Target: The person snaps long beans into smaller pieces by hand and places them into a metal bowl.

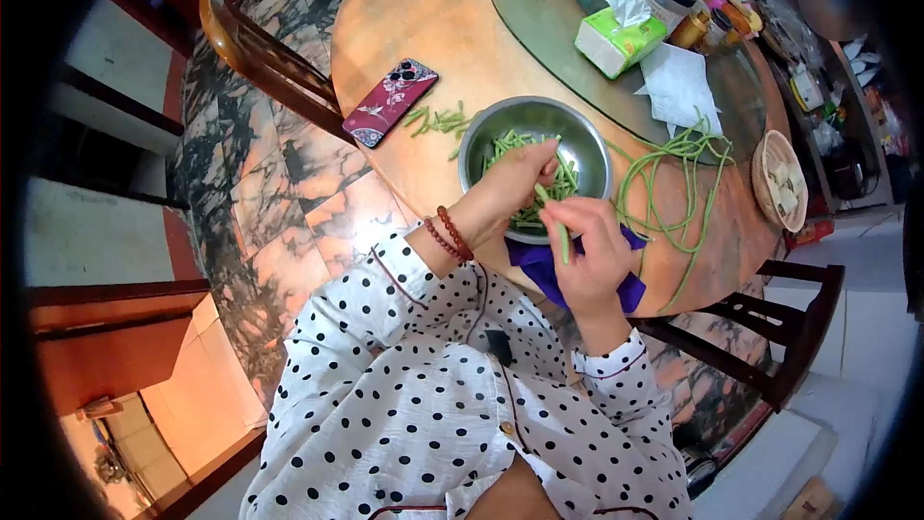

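Note:
A steel bowl (603, 146) at the table's near edge holds many short pieces of green long bean (510, 143). Over it reaches my left hand (520, 173), its fingers closed, with a bit of green bean showing at the fingertips. My right hand (589, 248), at the bowl's near right rim, pinches a length of long bean (564, 243) whose upper end comes close to my left hand. Whole long beans (664, 183) lie in a loose tangle to the right of the bowl. More short pieces (438, 120) are scattered on its left.
A patterned phone (391, 102) rests left of the bowl. Purple cloth (630, 291) lies under the bowl's near side. The glass turntable (539, 29) carries a tissue pack (616, 41) and several jars. A woven basket (778, 181) stands at the right edge; chairs flank the table.

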Demonstrator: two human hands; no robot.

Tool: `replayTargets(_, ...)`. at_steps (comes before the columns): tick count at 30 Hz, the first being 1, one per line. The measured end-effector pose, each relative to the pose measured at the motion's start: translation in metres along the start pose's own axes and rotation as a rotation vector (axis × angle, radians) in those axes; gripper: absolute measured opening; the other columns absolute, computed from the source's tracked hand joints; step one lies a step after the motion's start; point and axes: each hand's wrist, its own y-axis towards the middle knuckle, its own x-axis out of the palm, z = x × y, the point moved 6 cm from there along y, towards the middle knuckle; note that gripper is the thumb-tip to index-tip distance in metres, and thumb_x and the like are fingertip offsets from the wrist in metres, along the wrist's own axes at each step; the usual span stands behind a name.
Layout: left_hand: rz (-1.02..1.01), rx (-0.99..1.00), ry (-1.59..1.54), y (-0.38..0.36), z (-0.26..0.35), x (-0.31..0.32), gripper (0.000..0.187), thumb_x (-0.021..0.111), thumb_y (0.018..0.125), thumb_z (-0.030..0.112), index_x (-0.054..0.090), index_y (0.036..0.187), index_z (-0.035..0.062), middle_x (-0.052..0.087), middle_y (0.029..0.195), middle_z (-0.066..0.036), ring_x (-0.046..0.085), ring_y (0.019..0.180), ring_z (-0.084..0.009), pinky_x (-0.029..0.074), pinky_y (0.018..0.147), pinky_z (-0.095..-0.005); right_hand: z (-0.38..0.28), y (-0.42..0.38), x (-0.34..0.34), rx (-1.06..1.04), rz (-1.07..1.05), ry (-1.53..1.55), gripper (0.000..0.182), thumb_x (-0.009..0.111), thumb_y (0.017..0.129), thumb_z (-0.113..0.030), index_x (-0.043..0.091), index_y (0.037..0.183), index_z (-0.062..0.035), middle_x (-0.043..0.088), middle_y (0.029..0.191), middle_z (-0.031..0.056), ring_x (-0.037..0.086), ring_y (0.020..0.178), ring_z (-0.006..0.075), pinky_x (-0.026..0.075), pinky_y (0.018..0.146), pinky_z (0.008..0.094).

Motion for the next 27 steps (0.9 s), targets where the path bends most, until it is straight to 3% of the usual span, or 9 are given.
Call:
replayTargets(8,-0.327,-0.159,-0.052,-0.023,0.002,0.016,0.041,0.044,0.103,0.046,0.051,0.079,0.0147,0.044,0.069,0.007,0.031,0.055,-0.0041,0.023,0.049,-0.0196,0.084,-0.015,0.01,0.837,-0.069,0.721,0.008,0.07,0.088,-0.003,0.065,0.095,-0.0008,0.068,0.088,0.0047,0.061,0.072,0.0094,0.048,0.065,0.0216)
replayTargets(12,-0.283,-0.115,-0.04,-0.019,0.002,0.013,0.04,0.045,0.103,0.046,0.05,0.078,0.0148,0.042,0.069,0.009,0.03,0.055,-0.0032,0.022,0.049,-0.0197,0.081,-0.016,0.006,0.853,0.111,0.787,0.009,0.07,0.088,-0.004,0.064,0.094,-0.0015,0.068,0.09,0.0047,0.061,0.074,0.0078,0.048,0.065,0.022)
replayTargets(15,-0.191,-0.105,-0.059,-0.018,0.003,0.011,0.039,0.045,0.103,0.045,0.049,0.078,0.0153,0.042,0.07,0.009,0.031,0.056,-0.0028,0.023,0.05,-0.0198,0.067,-0.012,0.003,0.57,0.129,0.496,0.012,0.073,0.084,0.0,0.064,0.092,-0.0017,0.068,0.089,0.0064,0.062,0.073,0.0118,0.051,0.066,0.0247)
replayTargets(18,-0.096,-0.084,-0.135,-0.005,-0.001,0.002,0.038,0.045,0.103,0.043,0.05,0.078,0.0154,0.044,0.07,0.009,0.035,0.058,-0.0027,0.027,0.051,-0.0195,0.019,0.002,-0.001,-0.019,0.018,-0.074,0.016,0.075,0.079,0.003,0.065,0.089,-0.0018,0.066,0.087,0.0096,0.064,0.074,0.0175,0.052,0.065,0.0273)
replayTargets(19,-0.064,-0.072,-0.171,0.0,-0.003,-0.001,0.037,0.046,0.103,0.043,0.051,0.079,0.0154,0.046,0.07,0.009,0.036,0.058,-0.0027,0.028,0.052,-0.0194,0.012,0.001,0.002,-0.037,0.014,-0.033,0.018,0.078,0.075,0.004,0.066,0.088,-0.0019,0.065,0.088,0.0131,0.065,0.074,0.0221,0.052,0.063,0.0289)
replayTargets(22,0.016,0.013,-0.049,0.001,-0.001,-0.002,0.036,0.045,0.103,0.039,0.053,0.081,0.012,0.048,0.07,0.006,0.039,0.057,-0.0046,0.032,0.052,-0.0206,0.04,-0.001,0.01,0.376,0.013,0.306,0.014,0.073,0.081,0.004,0.063,0.09,-0.0009,0.068,0.093,0.0096,0.066,0.079,0.0148,0.054,0.064,0.0252)
replayTargets(23,-0.004,0.028,0.034,0.006,-0.006,-0.005,0.036,0.048,0.101,0.036,0.06,0.086,0.0059,0.058,0.074,0.0,0.052,0.061,-0.0104,0.042,0.058,-0.0255,0.055,-0.005,0.014,0.589,0.039,0.596,0.012,0.069,0.086,0.002,0.06,0.094,-0.0005,0.068,0.095,0.0082,0.067,0.079,0.0113,0.053,0.062,0.0221)
replayTargets(26,0.034,0.422,0.584,0.013,0.005,-0.012,0.032,0.052,0.098,0.03,0.066,0.09,0.0031,0.067,0.083,-0.008,0.063,0.069,-0.0224,0.049,0.067,-0.0346,0.083,-0.015,0.011,0.802,-0.046,0.575,0.01,0.067,0.089,0.0,0.06,0.096,-0.0002,0.067,0.089,0.0054,0.064,0.068,0.0078,0.049,0.057,0.0198)
replayTargets(27,0.081,0.431,0.768,0.008,0.015,-0.01,0.026,0.054,0.096,0.025,0.069,0.092,0.0041,0.069,0.092,-0.013,0.066,0.084,-0.0312,0.051,0.078,-0.0421,0.086,-0.016,0.011,0.812,-0.048,0.545,0.01,0.068,0.089,0.0,0.061,0.095,0.0,0.067,0.088,0.0048,0.064,0.067,0.0074,0.049,0.056,0.0197)
